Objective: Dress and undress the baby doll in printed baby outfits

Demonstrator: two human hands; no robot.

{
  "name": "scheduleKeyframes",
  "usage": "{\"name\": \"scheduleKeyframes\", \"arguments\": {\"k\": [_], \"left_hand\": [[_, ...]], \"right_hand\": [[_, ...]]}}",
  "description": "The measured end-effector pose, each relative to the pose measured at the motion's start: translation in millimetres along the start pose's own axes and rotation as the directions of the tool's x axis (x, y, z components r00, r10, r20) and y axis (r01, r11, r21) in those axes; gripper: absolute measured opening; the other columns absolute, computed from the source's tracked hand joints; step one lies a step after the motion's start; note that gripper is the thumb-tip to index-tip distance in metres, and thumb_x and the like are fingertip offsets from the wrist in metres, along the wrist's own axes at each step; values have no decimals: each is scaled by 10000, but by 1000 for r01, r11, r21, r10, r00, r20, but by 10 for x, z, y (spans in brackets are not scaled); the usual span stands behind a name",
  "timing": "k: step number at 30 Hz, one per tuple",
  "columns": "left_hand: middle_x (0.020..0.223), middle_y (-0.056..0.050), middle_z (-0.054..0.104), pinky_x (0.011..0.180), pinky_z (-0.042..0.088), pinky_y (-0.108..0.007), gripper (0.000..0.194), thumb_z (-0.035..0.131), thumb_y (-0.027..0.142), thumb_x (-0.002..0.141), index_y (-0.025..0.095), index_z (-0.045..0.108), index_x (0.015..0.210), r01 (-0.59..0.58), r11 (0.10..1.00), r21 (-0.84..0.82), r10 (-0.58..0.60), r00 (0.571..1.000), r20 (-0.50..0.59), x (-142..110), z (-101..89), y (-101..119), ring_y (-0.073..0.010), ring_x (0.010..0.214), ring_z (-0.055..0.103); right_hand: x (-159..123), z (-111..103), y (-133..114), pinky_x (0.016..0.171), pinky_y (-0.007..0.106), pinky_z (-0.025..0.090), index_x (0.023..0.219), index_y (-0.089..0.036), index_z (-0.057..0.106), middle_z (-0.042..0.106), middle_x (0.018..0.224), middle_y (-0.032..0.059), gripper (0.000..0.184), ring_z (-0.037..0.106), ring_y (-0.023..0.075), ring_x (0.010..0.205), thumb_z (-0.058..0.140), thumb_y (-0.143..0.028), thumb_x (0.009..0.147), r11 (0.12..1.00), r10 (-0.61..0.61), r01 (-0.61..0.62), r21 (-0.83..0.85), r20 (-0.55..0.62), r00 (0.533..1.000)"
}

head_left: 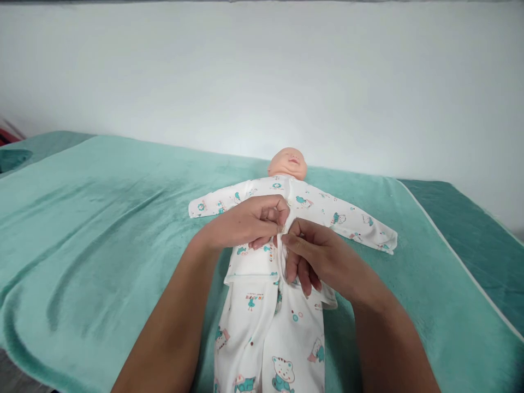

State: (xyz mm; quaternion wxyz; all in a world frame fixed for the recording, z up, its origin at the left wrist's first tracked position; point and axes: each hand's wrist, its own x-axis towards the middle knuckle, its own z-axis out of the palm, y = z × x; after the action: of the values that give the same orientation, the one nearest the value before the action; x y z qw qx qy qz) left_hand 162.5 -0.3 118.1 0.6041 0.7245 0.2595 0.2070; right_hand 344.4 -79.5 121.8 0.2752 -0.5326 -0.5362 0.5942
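Observation:
A baby doll lies on its back in a white printed baby shirt and matching pants. Both of its sleeves are spread out to the sides. At the middle of the chest, my left hand pinches the shirt's front edge between thumb and fingers. Close beside it, my right hand grips the other side of the same front opening, its lower fingers curled under. The fingertips of the two hands nearly meet there. Whatever fastener lies between them is too small and covered to make out. Below my hands the shirt's front edges hang apart.
A soft mint-green blanket spreads under the doll, with folds on the left. Darker green cloth shows past its edge on the right. A white wall rises right behind the doll's head.

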Motion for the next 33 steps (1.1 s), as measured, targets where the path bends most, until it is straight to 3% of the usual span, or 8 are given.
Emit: {"name": "scheduleKeyframes", "arguments": {"k": [5, 7, 10, 12, 15, 17, 24, 33], "left_hand": [[423, 107, 424, 456, 311, -212, 126, 489, 104, 817, 219, 480, 868, 52, 998, -25, -50, 996, 71, -31, -39, 1, -72, 375, 383], [412, 106, 427, 449, 319, -211, 128, 491, 103, 819, 217, 482, 876, 62, 995, -76, -50, 987, 152, -37, -24, 21, -84, 374, 414], [524, 64, 573, 432, 340, -207, 124, 496, 106, 835, 210, 485, 901, 84, 989, -121, -49, 961, 272, -41, 3, 49, -87, 397, 483], [611, 43, 637, 407, 333, -196, 105, 511, 123, 852, 209, 490, 909, 88, 990, -112, -60, 971, 233, -47, -7, 49, -73, 394, 485], [602, 48, 621, 372, 305, -178, 66, 568, 212, 882, 208, 514, 920, 103, 993, -59, -102, 994, 27, -71, -63, 35, -64, 378, 466], [607, 39, 621, 369, 298, -173, 111, 604, 293, 887, 201, 547, 910, 149, 989, 18, -148, 988, -48, -93, -101, 40, -67, 392, 489], [632, 21, 643, 421, 354, -191, 176, 651, 363, 832, 189, 621, 828, 226, 955, 191, -227, 974, -15, -120, -87, 110, -85, 454, 556], [570, 44, 599, 424, 351, -203, 101, 535, 181, 737, 204, 615, 795, 223, 946, 235, -227, 974, -8, -96, -76, 59, -100, 449, 552]], "right_hand": [[26, 17, -6, 359, 175, 328, 781, -229, 410, 684, 599, -19, 245, 551, 86, 380, 508, -361, 963, 1000, 31, -31, 3, -21, 999], [45, 14, 2, 363, 173, 327, 780, -223, 434, 674, 589, -21, 206, 556, 82, 381, 505, -311, 952, 999, 46, -46, -15, -35, 998], [59, -3, 17, 379, 172, 346, 801, -214, 475, 674, 608, -23, 162, 576, 80, 404, 499, -285, 945, 999, 30, -31, -32, -25, 999], [54, -9, 24, 373, 177, 346, 807, -219, 469, 674, 606, -28, 175, 574, 84, 399, 512, -315, 946, 1000, 16, -16, -25, -18, 1000], [40, 3, 21, 355, 182, 330, 788, -229, 425, 665, 573, -37, 210, 548, 84, 369, 525, -331, 942, 1000, 22, -23, -17, -45, 999], [35, 14, 17, 354, 181, 331, 780, -231, 412, 667, 572, -37, 210, 546, 83, 368, 519, -313, 940, 999, 28, -29, -21, -54, 998], [47, 3, 36, 359, 177, 342, 792, -233, 411, 672, 591, -37, 204, 567, 87, 388, 510, -313, 952, 999, 37, -38, -28, -41, 998], [43, 26, 29, 355, 180, 335, 781, -230, 424, 675, 591, -27, 185, 560, 89, 383, 512, -277, 937, 998, 44, -45, -34, -51, 998]]}}
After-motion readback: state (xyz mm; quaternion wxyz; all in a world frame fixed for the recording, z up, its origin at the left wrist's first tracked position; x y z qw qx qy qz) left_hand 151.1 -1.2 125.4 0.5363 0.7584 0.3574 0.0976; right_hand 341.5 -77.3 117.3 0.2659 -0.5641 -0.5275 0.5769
